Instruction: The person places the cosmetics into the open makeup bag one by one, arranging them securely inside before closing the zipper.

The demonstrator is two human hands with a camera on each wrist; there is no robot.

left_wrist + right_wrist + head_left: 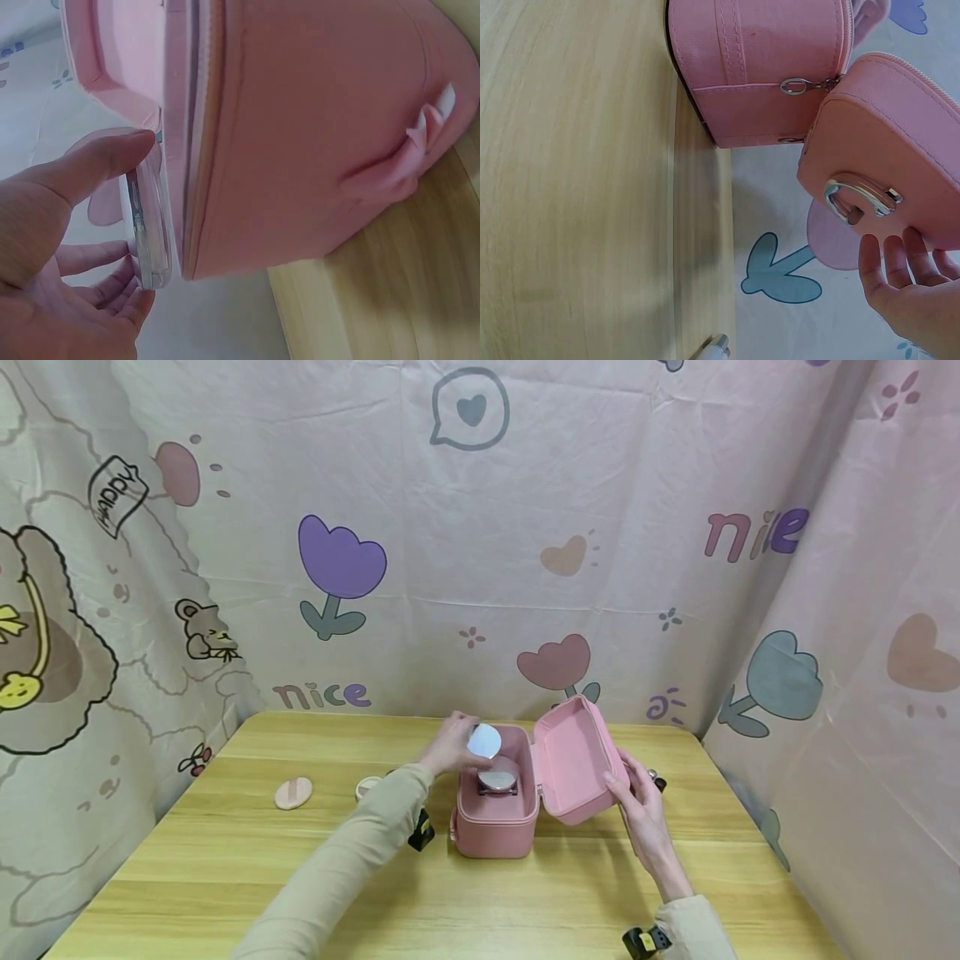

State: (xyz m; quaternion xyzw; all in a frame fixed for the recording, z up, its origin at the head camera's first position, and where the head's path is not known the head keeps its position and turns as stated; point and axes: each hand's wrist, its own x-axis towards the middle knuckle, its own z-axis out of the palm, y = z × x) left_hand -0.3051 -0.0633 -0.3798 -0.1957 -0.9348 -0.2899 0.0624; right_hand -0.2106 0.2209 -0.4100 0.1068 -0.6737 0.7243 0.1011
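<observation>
A pink cosmetic case (495,839) stands on the table with its lid (573,760) swung out to the right. Between thumb and fingers, my left hand (452,745) pinches a round compact (484,742) by its edge, over the case's opening. Seen from the left wrist, the compact (148,225) is thin and silvery, close beside the zippered rim. Another round, silvery-topped item (498,777) lies inside the case. My right hand (637,802) holds the lid's outer edge, thumb at the rim and fingers behind. A metal-ringed handle (859,196) shows on the lid's outside.
A pink oval powder puff (293,793) lies on the table at left. Nearer the case is a pale round puff (367,787), partly hidden by the left sleeve. A white and silver tube (715,349) lies right of the case. A printed curtain (465,568) hangs behind.
</observation>
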